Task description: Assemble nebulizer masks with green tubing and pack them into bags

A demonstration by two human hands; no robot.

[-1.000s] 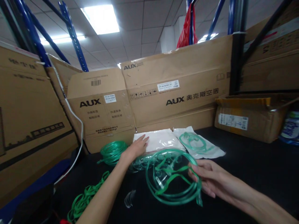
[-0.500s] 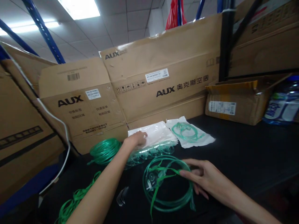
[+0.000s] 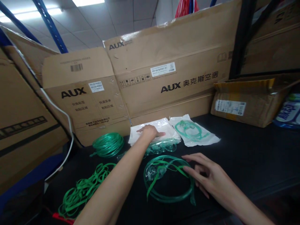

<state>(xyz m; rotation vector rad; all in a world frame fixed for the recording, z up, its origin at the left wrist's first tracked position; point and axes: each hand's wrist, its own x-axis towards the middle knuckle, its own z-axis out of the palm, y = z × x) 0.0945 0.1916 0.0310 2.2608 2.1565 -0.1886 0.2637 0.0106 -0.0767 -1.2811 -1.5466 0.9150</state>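
Observation:
My left hand [image 3: 150, 131] lies with spread fingers on a stack of white plastic bags [image 3: 134, 134]. Just in front of the stack is a row of clear greenish plastic mask pieces [image 3: 161, 147]. My right hand [image 3: 202, 172], fingers apart, rests at the right rim of a coil of green tubing [image 3: 171, 199]. Its thumb tip is by the end of a green elastic strap [image 3: 153, 184]. Inside the coil sits a clear oxygen mask [image 3: 150, 171], partly covered by the strap. A white bag holding coiled green tubing [image 3: 189, 129] lies behind my right hand.
A roll of green tubing [image 3: 108, 144] and a heap of green straps [image 3: 82, 190] lie left on the black table [image 3: 239, 147]. Large cardboard boxes [image 3: 145, 97] form the back wall. An open carton [image 3: 248, 109] and a blue-labelled bottle [image 3: 289, 111] stand at right.
My left hand has shifted right across the white bags, and its fingers are more spread. My right hand has loosened from the strap beside the coil. The view has tilted down slightly.

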